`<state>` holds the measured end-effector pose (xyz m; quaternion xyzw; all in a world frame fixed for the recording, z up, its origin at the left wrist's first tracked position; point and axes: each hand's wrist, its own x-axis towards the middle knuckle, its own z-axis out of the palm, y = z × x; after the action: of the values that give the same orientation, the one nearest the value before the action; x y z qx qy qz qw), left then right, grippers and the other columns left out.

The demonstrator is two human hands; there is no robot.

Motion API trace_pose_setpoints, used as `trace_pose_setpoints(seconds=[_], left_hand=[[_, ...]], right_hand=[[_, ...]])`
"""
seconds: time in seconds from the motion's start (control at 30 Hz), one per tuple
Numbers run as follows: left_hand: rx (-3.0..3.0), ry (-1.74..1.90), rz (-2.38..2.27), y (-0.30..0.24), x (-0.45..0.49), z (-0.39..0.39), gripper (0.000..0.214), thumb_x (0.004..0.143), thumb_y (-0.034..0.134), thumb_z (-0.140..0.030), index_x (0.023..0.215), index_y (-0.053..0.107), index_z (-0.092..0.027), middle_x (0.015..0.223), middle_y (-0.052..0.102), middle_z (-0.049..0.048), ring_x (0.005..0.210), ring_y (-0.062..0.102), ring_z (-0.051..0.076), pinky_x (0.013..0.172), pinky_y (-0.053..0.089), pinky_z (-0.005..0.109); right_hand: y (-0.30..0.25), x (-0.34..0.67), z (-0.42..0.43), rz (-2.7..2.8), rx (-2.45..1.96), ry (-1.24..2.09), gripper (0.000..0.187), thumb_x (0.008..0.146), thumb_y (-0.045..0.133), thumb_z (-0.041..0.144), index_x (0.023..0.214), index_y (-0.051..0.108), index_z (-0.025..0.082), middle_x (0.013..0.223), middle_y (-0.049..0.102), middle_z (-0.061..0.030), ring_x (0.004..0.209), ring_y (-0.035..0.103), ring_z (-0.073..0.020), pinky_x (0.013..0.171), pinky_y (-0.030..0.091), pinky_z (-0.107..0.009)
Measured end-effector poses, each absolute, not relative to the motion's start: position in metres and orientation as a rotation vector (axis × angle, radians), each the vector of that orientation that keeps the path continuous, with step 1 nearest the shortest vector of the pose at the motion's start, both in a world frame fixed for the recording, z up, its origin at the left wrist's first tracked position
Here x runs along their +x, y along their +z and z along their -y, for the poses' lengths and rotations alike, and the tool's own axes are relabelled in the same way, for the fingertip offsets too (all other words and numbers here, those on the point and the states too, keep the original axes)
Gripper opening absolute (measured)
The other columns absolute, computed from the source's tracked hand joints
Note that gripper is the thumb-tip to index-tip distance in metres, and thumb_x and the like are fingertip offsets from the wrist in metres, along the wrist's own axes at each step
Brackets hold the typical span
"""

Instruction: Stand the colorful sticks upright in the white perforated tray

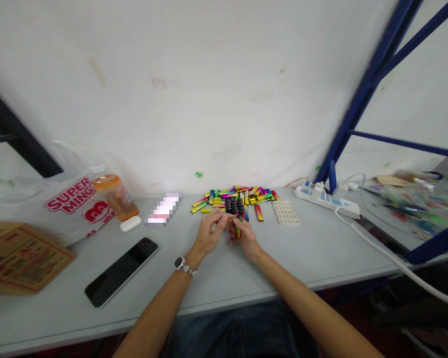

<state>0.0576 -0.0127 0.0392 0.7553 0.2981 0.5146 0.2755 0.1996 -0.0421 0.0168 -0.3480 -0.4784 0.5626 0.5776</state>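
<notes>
My left hand point(209, 233) and my right hand point(244, 236) meet over the grey table point(313, 253), fingers pinched together. The right hand grips a small rainbow-coloured stick point(238, 229); the left hand's fingertips close on something small that I cannot make out. Just beyond them lies a pile of shiny rainbow sticks point(235, 196) with a black tray point(234, 205) of dark pieces in its middle. A white grid tray point(285, 213) lies to the right of the pile. A watch is on my left wrist.
A black phone point(121, 271) lies at the left front, with a cardboard box point(19, 256) beyond it. An orange bottle point(114, 196), a white plastic bag point(65, 204) and a small white case point(130, 223) stand at the back left. A power strip point(326, 199) with cable runs at right, by a blue frame point(361, 99).
</notes>
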Motion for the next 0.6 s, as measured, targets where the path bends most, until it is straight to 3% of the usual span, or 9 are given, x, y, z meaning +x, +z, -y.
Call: trace_pose_setpoints(seconds=[0.1,0.2,0.6], left_hand=[[1.977,1.42,-0.823,0.039,0.052,0.011,0.047,0.102,0.041,-0.051,0.094,0.075,-0.018,0.084,0.064,0.0071,0.081,0.061,0.021,0.074,0.05,0.033],[1.989,1.384,-0.887,0.037,0.05,0.008,0.051,0.102,0.041,-0.053,0.088,0.074,-0.017,0.079,0.061,0.006,0.075,0.059,0.019,0.068,0.048,0.03],[2.086,1.325,-0.876,0.036,0.052,0.009,0.054,0.104,0.038,-0.049,0.079,0.071,-0.016,0.072,0.059,0.0044,0.07,0.056,0.016,0.067,0.044,0.029]], right_hand=[[0.007,0.201,0.039,1.186,-0.935,1.137,0.052,0.087,0.052,0.067,0.06,0.041,0.023,0.054,0.034,0.0045,0.049,0.031,-0.0118,0.046,0.027,-0.026],[-0.004,0.204,0.034,1.216,-1.055,0.944,0.058,0.089,0.049,0.068,0.055,0.037,0.023,0.05,0.033,0.0047,0.05,0.032,-0.0117,0.048,0.026,-0.027],[-0.004,0.204,0.043,1.285,-1.073,0.738,0.036,0.092,0.045,0.048,0.067,0.042,0.023,0.057,0.041,0.0049,0.055,0.037,-0.0123,0.054,0.03,-0.026]])
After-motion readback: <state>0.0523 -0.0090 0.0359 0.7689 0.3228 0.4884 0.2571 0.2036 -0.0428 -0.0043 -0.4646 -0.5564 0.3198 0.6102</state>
